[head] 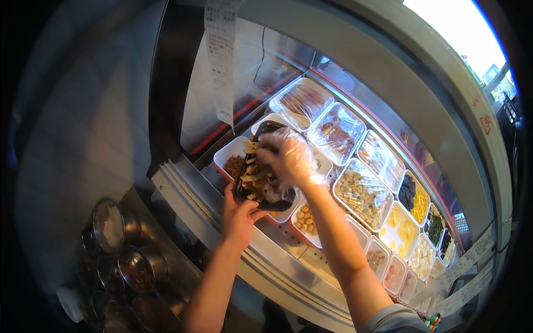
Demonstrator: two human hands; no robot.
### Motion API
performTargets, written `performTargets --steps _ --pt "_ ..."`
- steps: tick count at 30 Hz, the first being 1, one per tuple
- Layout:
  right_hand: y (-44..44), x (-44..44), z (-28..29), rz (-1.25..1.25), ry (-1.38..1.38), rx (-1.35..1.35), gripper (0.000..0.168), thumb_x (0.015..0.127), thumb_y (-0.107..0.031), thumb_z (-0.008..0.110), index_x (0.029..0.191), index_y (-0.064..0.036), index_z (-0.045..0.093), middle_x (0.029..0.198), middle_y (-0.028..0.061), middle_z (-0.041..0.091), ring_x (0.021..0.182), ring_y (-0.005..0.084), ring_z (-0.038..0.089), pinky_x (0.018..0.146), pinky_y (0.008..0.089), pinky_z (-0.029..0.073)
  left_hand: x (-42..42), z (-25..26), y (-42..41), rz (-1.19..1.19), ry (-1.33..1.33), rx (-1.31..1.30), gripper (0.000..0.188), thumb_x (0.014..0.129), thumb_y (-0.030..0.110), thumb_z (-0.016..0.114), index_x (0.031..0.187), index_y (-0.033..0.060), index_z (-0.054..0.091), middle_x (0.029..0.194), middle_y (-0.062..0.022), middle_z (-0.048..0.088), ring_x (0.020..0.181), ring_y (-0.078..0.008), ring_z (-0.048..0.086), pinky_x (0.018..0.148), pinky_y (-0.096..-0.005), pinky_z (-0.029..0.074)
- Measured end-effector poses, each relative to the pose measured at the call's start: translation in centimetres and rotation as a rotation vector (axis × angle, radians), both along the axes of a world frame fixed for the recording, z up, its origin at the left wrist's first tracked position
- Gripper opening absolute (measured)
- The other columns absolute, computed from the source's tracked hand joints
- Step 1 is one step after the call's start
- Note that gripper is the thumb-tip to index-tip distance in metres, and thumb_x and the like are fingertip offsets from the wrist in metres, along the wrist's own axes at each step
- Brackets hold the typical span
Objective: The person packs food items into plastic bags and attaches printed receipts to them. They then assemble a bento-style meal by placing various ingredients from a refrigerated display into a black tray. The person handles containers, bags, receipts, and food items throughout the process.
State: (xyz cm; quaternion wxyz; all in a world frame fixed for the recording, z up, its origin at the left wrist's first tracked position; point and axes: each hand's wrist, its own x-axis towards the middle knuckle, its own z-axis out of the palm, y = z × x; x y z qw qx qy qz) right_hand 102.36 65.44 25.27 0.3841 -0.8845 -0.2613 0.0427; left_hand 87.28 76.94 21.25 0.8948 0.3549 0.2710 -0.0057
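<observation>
My bare left hand (240, 218) grips the near end of a black plastic food tray (272, 205), its thumb on the rim. The tray is tilted and contains mixed pieces of brown and pale food (259, 181). Over the tray's far part is my right hand (289, 156) in a clear plastic glove, blurred. Its fingers are bent towards the food, and whether they pinch a piece cannot be made out. Beneath and beside the tray are white tubs, one with brown shreds (233, 165) and another with round tan balls (306, 220).
Film-covered tubs (337, 133) line the display case, with a tub of pale cubes (361, 189) nearer. A metal ledge (200, 208) borders the case. Printed paper strips (220, 62) hang at the upper left. Steel pots (110, 227) stand at the lower left.
</observation>
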Motion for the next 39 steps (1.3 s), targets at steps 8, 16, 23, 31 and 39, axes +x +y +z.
performTargets --steps 8,16,23,31,39 --pt "-10.3 -6.5 2.0 -0.049 -0.215 -0.127 0.022 0.071 0.001 0.068 0.093 0.000 0.071 0.098 0.0179 0.067 0.093 0.0380 0.064 0.079 0.0429 0.052 -5.1 2.4 -6.0 -0.127 0.056 -0.011 0.073 0.081 -0.005 0.049 0.146 0.0146 0.025 0.135 -0.0193 0.047 0.117 -0.0347 0.059 0.085 -0.0485 0.060" --pt "-25.7 -17.7 5.9 -0.312 -0.012 0.180 0.029 0.081 -0.003 0.062 0.110 -0.004 0.066 0.108 0.0186 0.065 0.091 0.0321 0.064 0.080 0.0408 0.053 -10.8 6.0 -14.1 -0.257 0.022 -0.144 0.066 0.081 -0.009 0.046 0.139 0.0153 0.029 0.130 -0.0159 0.051 0.110 -0.0321 0.063 0.080 -0.0463 0.062" --pt "-36.0 -25.2 8.9 -0.218 -0.231 -0.055 0.022 0.084 -0.002 0.058 0.104 -0.004 0.065 0.101 0.0178 0.066 0.092 0.0340 0.064 0.079 0.0404 0.054 -19.1 9.0 -23.9 -0.314 0.051 -0.071 0.071 0.081 -0.008 0.048 0.144 0.0173 0.029 0.126 -0.0152 0.055 0.106 -0.0306 0.064 0.076 -0.0446 0.063" --pt "-51.9 -36.3 11.3 -0.396 -0.294 0.052 0.016 0.092 -0.010 0.058 0.103 -0.003 0.068 0.101 0.0131 0.070 0.093 0.0290 0.067 0.078 0.0393 0.054 -28.3 9.8 -37.1 -0.353 0.053 -0.087 0.067 0.082 -0.007 0.047 0.142 0.0166 0.029 0.127 -0.0141 0.054 0.105 -0.0304 0.065 0.078 -0.0446 0.062" --pt "-74.9 -37.4 -5.2 -0.989 0.428 -0.036 0.020 0.091 -0.015 0.063 0.107 -0.003 0.068 0.102 0.0133 0.070 0.095 0.0285 0.067 0.079 0.0396 0.053 -26.9 7.3 -46.4 -0.355 0.016 -0.088 0.064 0.082 -0.006 0.046 0.140 0.0134 0.029 0.128 -0.0155 0.053 0.107 -0.0304 0.064 0.076 -0.0413 0.064"
